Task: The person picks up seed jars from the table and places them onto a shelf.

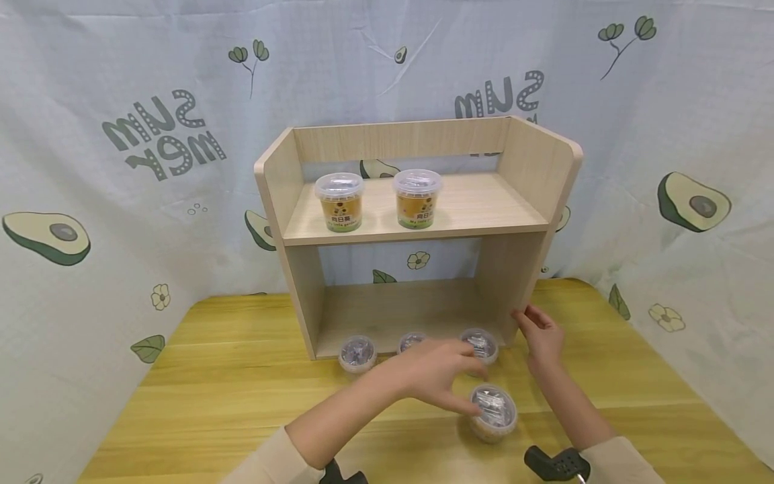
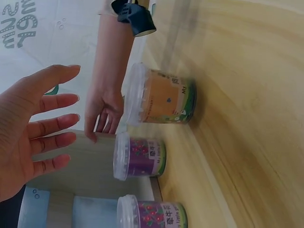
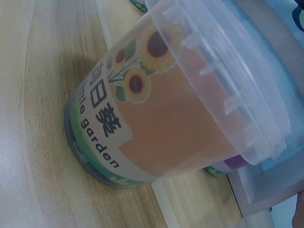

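Observation:
My left hand [image 1: 432, 370] reaches over the table with fingers spread and nothing held; in the left wrist view its palm and fingertips show plainly. Just below its thumb stands an orange sunflower-labelled tub [image 1: 492, 413] with a clear lid, apart from the hand in the left wrist view. This tub [image 3: 152, 99] fills much of the right wrist view. My right hand [image 1: 544, 339] pinches the front edge of the right side panel of a pale wooden shelf [image 1: 526, 269]. Near the shelf's lower front edge stand purple-labelled tubs [image 2: 142, 156]; the left hand partly hides the middle one [image 1: 411, 341].
Two orange sunflower tubs, one on the left [image 1: 340, 202] and one in the middle [image 1: 417, 198], stand on the upper board. Another lidded tub [image 1: 358, 354] is at the lower left front. Behind the wooden table [image 1: 211, 403] hangs a patterned cloth [image 1: 181, 255].

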`<state>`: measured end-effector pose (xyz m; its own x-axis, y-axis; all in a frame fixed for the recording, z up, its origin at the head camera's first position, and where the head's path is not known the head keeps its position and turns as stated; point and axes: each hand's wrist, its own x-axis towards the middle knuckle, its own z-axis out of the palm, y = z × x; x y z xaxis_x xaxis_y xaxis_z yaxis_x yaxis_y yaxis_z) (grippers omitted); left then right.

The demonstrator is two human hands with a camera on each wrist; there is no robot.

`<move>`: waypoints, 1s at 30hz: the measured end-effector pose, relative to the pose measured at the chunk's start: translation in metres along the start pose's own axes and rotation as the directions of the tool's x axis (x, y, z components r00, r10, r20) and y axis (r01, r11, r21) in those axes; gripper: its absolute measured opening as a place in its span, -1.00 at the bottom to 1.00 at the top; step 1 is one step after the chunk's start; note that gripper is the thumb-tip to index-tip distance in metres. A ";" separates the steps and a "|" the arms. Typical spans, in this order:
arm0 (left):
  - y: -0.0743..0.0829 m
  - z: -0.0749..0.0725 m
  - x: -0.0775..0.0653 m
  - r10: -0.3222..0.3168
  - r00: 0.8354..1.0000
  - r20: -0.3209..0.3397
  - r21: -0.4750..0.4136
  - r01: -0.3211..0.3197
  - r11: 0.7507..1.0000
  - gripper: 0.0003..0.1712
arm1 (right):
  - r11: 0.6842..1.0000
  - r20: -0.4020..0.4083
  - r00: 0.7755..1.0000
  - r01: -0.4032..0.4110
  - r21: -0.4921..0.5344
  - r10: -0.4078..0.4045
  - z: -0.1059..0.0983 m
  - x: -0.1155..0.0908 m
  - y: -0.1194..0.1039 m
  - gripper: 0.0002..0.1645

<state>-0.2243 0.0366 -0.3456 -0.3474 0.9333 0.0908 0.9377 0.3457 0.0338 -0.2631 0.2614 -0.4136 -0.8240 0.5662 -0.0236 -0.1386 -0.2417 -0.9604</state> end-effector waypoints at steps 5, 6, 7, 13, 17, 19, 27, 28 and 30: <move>0.006 0.006 0.010 0.013 0.999 0.039 0.016 -0.013 1.000 -0.50 | 1.000 0.004 1.000 0.002 -0.012 -0.002 0.000 -0.001 0.000 -0.59; 0.007 0.007 0.012 0.012 0.999 0.041 0.023 -0.013 1.000 -0.50 | 1.000 0.004 1.000 -0.002 -0.013 0.002 0.000 -0.001 0.000 -0.59; 0.009 0.008 0.013 0.011 0.999 0.043 0.029 -0.012 1.000 -0.50 | 1.000 0.001 1.000 -0.011 -0.010 0.011 0.000 -0.001 0.000 -0.60; 0.013 0.012 0.018 0.014 0.999 0.047 0.064 -0.017 0.998 -0.52 | 1.000 0.004 1.000 -0.024 -0.014 0.024 -0.001 0.000 0.000 -0.62; 0.015 0.015 0.020 0.005 0.998 0.068 0.065 -0.010 0.998 -0.51 | 1.000 0.002 1.000 -0.022 -0.005 0.022 -0.001 0.001 0.000 -0.61; 0.016 0.017 0.021 0.000 0.997 0.079 0.068 -0.005 0.998 -0.49 | 1.000 0.003 1.000 -0.026 0.006 0.026 -0.001 0.001 0.000 -0.60; 0.021 0.028 0.025 0.006 0.995 0.102 0.052 -0.011 0.999 -0.38 | 0.998 0.003 0.999 -0.038 -0.054 0.038 -0.003 0.001 0.001 -0.69; 0.021 0.029 0.026 0.010 0.995 0.101 0.045 -0.015 0.999 -0.38 | 0.997 0.002 0.999 -0.043 -0.061 0.043 -0.003 0.001 0.000 -0.71; 0.022 0.031 0.026 0.015 0.994 0.106 0.029 -0.018 0.999 -0.37 | 0.997 0.002 0.999 -0.046 -0.062 0.046 -0.004 0.001 0.001 -0.72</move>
<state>-0.2133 0.0717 -0.3729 -0.3313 0.9434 -0.0145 0.9435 0.3314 0.0036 -0.2616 0.2645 -0.4151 -0.8307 0.5526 -0.0674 -0.0660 -0.2181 -0.9737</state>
